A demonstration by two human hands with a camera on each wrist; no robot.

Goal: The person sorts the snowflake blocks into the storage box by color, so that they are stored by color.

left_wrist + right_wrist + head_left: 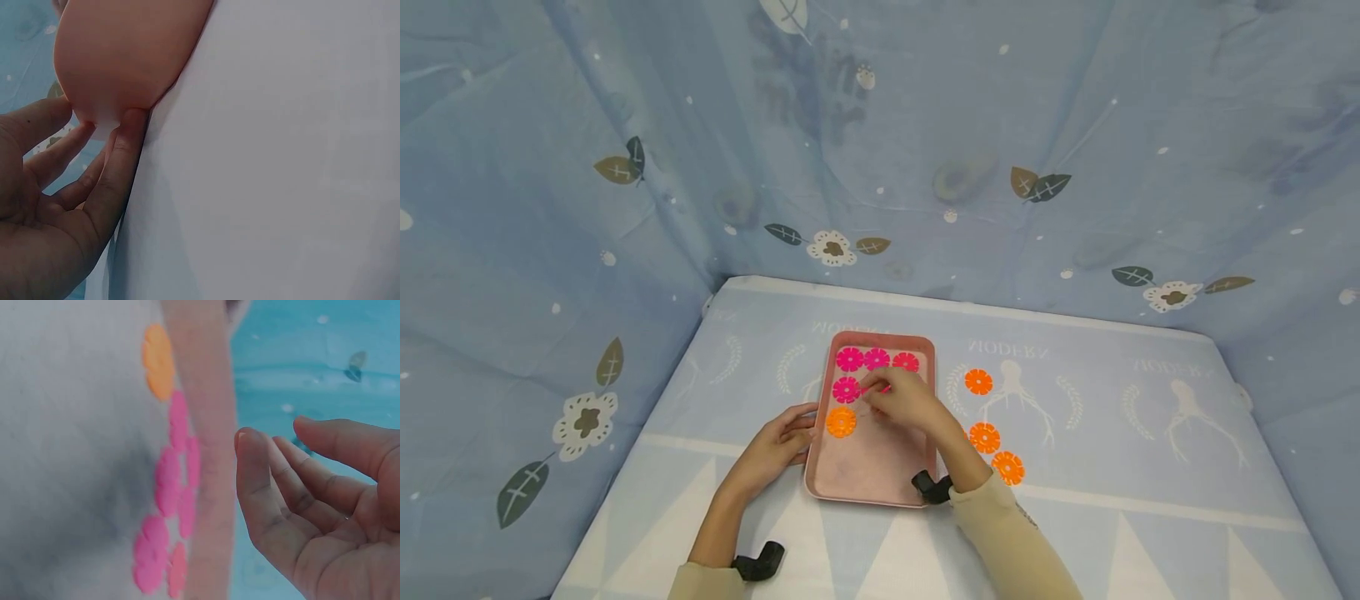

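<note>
Blue floral cloth (655, 333): hangs on the left and runs round behind a desk (1150, 467) with a printed white-and-pale-blue cover.
Left hand (775, 446): fingers apart, extended to the left side of a shallow pink rectangular tray (865, 471) and touching its outer wall.
Pink tray: lies on the desk, its far part holding notched, flower-shaped discs.
Light-orange disc (841, 422): in the tray near its left wall, nearest the person.
Magenta discs (846, 389): just beyond the light-orange one, in two rows, partly covered by the right hand in the head view.
Red-pink disc (906, 362): in the tray's far right corner area, at the end of the farthest row.
Right hand (904, 400): above the tray; fingertips apart in its wrist view, nothing visible between them.
Bright-orange discs (978, 382): on the desk right of the tray, one partly behind the right arm.
</note>
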